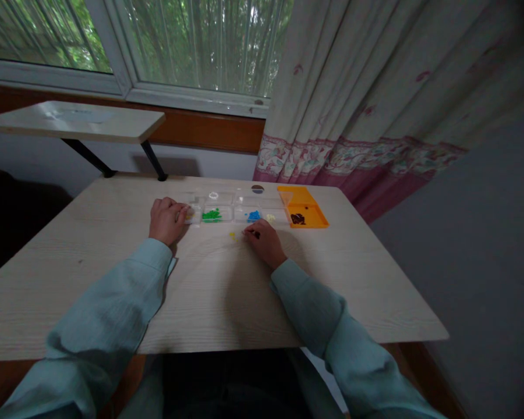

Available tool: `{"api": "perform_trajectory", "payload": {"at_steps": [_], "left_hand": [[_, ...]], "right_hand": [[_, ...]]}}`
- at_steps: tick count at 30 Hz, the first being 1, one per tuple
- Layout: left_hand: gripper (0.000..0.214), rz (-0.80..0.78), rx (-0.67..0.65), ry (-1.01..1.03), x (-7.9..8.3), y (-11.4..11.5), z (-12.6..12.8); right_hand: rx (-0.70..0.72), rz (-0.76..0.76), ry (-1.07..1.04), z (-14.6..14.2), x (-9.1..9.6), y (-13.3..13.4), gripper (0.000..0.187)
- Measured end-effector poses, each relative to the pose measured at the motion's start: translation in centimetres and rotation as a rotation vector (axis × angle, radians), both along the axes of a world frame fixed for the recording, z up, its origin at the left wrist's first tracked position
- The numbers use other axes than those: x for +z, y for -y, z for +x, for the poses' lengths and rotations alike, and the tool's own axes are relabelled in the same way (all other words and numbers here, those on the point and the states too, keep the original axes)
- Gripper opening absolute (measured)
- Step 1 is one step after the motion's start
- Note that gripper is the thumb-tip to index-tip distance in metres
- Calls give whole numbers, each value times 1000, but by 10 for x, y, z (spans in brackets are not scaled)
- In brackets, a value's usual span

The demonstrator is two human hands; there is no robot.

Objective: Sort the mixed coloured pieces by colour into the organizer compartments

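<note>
Your left hand (168,222) lay at the left end of the clear boxes (227,215), fingers bent; whether they gripped the edge, I couldn't tell. Your right hand (265,241) had its fingertips together just beside the yellow pieces (233,235) on the table (201,302), too small to show any held piece. Green pieces (211,216) and blue pieces (254,216) lay in the clear boxes, left of the orange box (318,219).

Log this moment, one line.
left hand: at clear plastic box; right hand: near small yellow pieces on pale wooden table; small green pieces: in box
</note>
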State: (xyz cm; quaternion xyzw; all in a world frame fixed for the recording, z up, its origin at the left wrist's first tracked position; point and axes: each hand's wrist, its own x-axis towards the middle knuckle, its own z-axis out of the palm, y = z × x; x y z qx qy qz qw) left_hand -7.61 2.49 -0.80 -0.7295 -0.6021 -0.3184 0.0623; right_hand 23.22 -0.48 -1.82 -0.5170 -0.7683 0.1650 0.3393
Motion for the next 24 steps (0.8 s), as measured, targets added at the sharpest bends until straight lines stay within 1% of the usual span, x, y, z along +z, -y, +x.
{"api": "perform_trajectory", "payload": {"at_steps": [4,7,9,12,14,16,18,19,21,24], "left_hand": [[34,38,-17,26,2,1,1],[34,79,-46,45,4,3,7],[32,111,-89,58,6,7,17],[30,130,-200,75,11,19,39],[28,122,-300,89,14,29,56],[27,118,-397,97,17,39,72],[26,125,-459,108,19,47,84],[26,129,-485,112,20,51,88],[26,146,-513,121,21,55,93],[25,171,-514,139,20,56,95]], "right_hand": [[-8,11,-71,0,1,-1,15],[-27,8,-157,1,3,-2,17],[-39,-5,-239,0,4,-2,19],[-33,-54,-390,-6,7,0,21],[-16,-169,-511,-11,10,5,23],[15,-355,-650,-18,12,11,27],[58,-521,-790,-23,15,18,31],[77,-578,-850,-26,17,20,32],[103,-645,-942,-29,22,25,34],[121,-708,-1005,-32,28,29,36]]}}
